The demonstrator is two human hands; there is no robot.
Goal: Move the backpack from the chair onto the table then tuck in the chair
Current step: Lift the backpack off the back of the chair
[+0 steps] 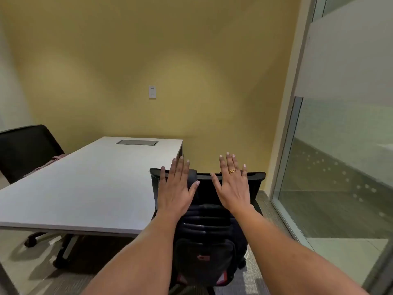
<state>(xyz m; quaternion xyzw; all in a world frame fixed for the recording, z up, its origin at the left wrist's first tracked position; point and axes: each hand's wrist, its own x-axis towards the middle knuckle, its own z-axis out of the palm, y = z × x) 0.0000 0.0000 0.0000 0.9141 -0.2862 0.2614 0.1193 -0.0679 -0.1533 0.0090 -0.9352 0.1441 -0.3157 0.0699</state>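
A black backpack (205, 241) with small red patches sits on the seat of a black office chair (256, 177), leaning against its backrest. The chair stands at the right end of a long white table (85, 184), pulled out from it. My left hand (176, 188) and my right hand (231, 184) hover flat, palms down and fingers spread, above the top of the backpack and the chair back. Neither hand holds anything. A gold ring is on my right hand.
A second black chair (27, 150) stands at the table's far left side with a pinkish strap lying by it. A grey cable hatch (137, 142) is set in the tabletop. A yellow wall lies behind, a glass partition (340, 167) close on the right.
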